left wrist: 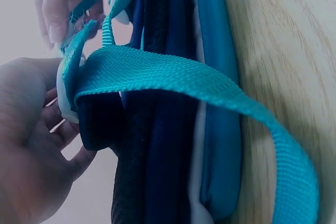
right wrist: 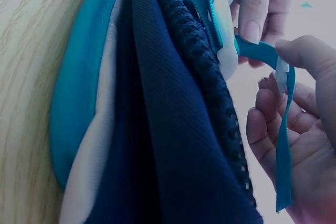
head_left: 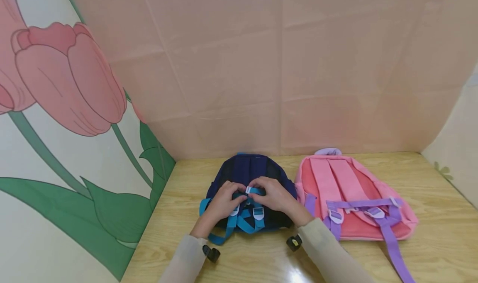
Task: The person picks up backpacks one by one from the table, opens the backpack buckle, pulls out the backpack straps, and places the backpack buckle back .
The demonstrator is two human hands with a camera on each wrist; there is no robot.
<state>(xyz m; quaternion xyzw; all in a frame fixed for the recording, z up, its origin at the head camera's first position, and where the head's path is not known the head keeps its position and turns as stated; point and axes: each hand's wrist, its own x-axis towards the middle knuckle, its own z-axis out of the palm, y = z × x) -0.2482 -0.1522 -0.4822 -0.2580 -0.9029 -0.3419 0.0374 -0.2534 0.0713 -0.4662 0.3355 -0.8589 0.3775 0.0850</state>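
A navy backpack (head_left: 224, 171) lies straps up on the table. Over its middle, a white buckle (head_left: 248, 189) sits on a blue strap (head_left: 257, 191). My right hand (head_left: 274, 196) pinches this buckle and strap between thumb and fingers; in the right wrist view a loose end of the strap (right wrist: 284, 171) hangs past the palm. From the other side my left hand (head_left: 223, 199) pinches the same strap with its fingertips, close to the buckle. Below the hands, another blue strap runs through a white adjuster (head_left: 258, 213). The left fingertips are partly hidden in the left wrist view.
A pink backpack (head_left: 360, 183) lies straight to the right, touching or very near the navy one. Its purple strap (head_left: 392, 245) trails towards the table's front. A plain backdrop (head_left: 231, 88) rises behind the wooden table (head_left: 175, 225), and a tulip-printed panel (head_left: 71, 75) stands at left.
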